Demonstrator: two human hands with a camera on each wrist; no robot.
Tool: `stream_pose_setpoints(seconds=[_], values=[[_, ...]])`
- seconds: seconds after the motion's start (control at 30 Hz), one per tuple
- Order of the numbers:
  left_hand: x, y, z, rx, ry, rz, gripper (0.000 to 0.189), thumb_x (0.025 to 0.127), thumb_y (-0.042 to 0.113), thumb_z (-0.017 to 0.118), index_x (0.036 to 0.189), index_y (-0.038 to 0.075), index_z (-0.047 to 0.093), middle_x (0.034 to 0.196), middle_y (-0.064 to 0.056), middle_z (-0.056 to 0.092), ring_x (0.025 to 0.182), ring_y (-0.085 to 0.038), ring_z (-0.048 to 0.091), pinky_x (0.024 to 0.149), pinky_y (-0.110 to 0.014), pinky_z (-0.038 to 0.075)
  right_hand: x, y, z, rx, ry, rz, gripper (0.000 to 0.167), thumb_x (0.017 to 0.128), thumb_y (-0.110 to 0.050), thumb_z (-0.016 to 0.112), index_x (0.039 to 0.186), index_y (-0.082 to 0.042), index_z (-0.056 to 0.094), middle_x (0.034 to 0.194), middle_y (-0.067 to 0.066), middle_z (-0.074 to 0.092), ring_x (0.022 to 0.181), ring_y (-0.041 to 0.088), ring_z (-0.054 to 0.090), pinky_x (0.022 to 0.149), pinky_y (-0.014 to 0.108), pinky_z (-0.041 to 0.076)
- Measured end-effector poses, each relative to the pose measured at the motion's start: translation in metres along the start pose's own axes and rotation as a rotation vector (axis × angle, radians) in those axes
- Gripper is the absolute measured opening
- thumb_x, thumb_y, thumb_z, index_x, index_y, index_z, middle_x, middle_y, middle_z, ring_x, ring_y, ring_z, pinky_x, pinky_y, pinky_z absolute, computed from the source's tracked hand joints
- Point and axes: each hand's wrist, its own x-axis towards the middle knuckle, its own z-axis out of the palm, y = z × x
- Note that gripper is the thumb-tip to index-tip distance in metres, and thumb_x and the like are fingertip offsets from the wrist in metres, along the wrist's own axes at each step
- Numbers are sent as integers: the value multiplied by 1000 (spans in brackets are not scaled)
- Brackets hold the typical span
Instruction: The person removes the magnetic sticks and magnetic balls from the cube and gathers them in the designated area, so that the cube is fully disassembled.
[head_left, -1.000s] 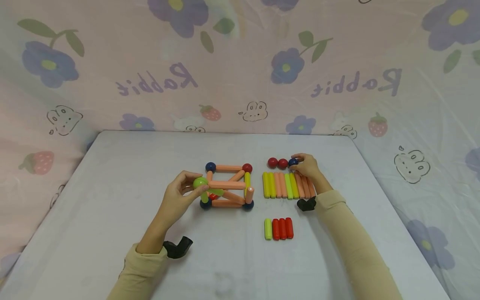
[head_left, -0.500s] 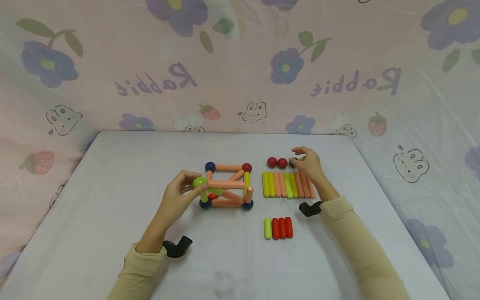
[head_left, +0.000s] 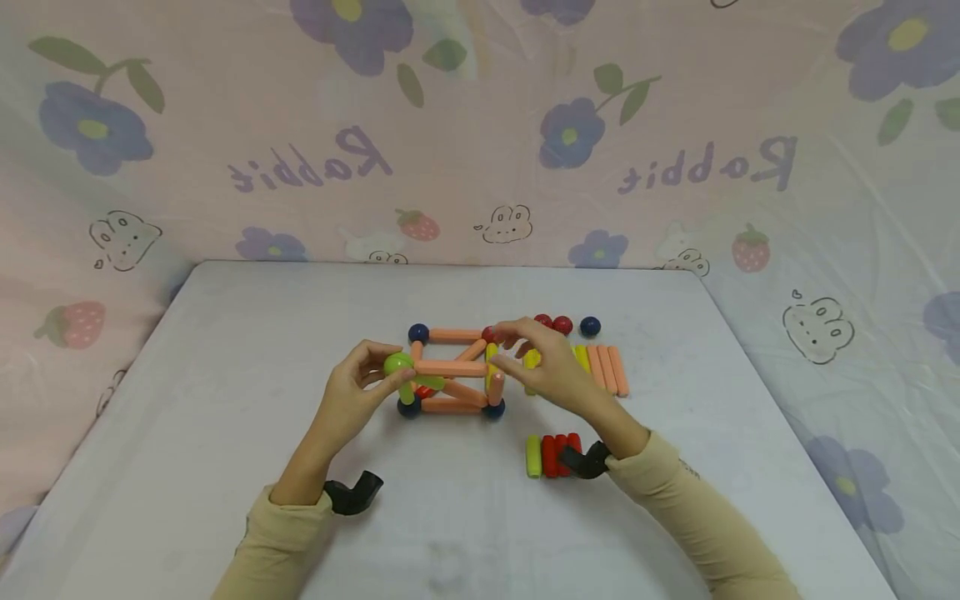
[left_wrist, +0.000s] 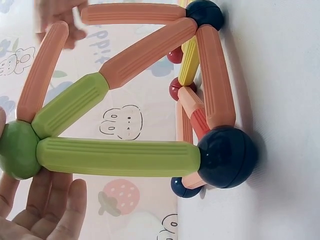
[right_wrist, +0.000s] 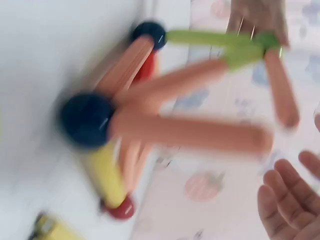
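Observation:
My left hand [head_left: 352,408] pinches a green ball [head_left: 397,364] at the raised front-left corner of a frame of magnetic sticks and balls. From that ball an orange stick [head_left: 450,368] juts right with its far end free. Two green sticks slope down, one reaching a navy ball [left_wrist: 227,157]. At the front right corner an orange stick [right_wrist: 195,132] stands up from another navy ball [right_wrist: 87,120], its top bare. My right hand [head_left: 555,371] hovers at the frame's right side, fingers loosely bent and nothing between them, close to the free stick ends.
Behind the right hand lie two red balls [head_left: 562,325] and a loose navy ball [head_left: 590,326]. A row of yellow, green and orange sticks [head_left: 606,371] is partly hidden by that hand. Nearer me are short red sticks [head_left: 550,457] and a short green stick [head_left: 533,457].
My right hand has let go of the loose navy ball and moved left to the frame. The navy ball now sits slightly apart from the red balls. My left hand keeps its place.

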Motion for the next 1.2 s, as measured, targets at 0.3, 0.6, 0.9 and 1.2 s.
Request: stream_pose_setpoints(seconds=[0.3, 0.6, 0.9, 1.2], values=[[1, -1, 1, -8, -4, 7, 37, 88, 12, 69, 119, -3, 55, 118, -16, 60, 99, 7, 56, 90, -5, 48, 14, -35, 36, -235, -108, -283, 42, 84, -14, 74, 125, -9, 63, 125, 7, 64, 107, 20, 66, 86, 26, 59], [0, 1, 0, -12, -4, -1, 36, 88, 12, 69, 118, -2, 55, 117, -16, 60, 98, 6, 56, 89, -6, 48, 17, -39, 44, -325, -181, -279, 41, 89, -11, 68, 129, -15, 61, 109, 4, 66, 79, 12, 64, 73, 17, 57], [-1, 2, -1, -4, -2, 1, 37, 88, 12, 69, 119, -3, 55, 117, -16, 60, 98, 5, 56, 89, -5, 48, 17, -39, 45, -338, -218, -278, 46, 89, -10, 67, 133, -16, 57, 104, 4, 64, 78, 12, 59, 70, 17, 54], [0, 1, 1, -5, -7, 0, 37, 88, 12, 69, 119, -2, 55, 117, -16, 60, 97, 4, 56, 89, -6, 48, 10, -36, 39, -328, -245, -216, 52, 91, -5, 63, 139, -20, 51, 105, 4, 61, 73, 12, 56, 64, 11, 47]])
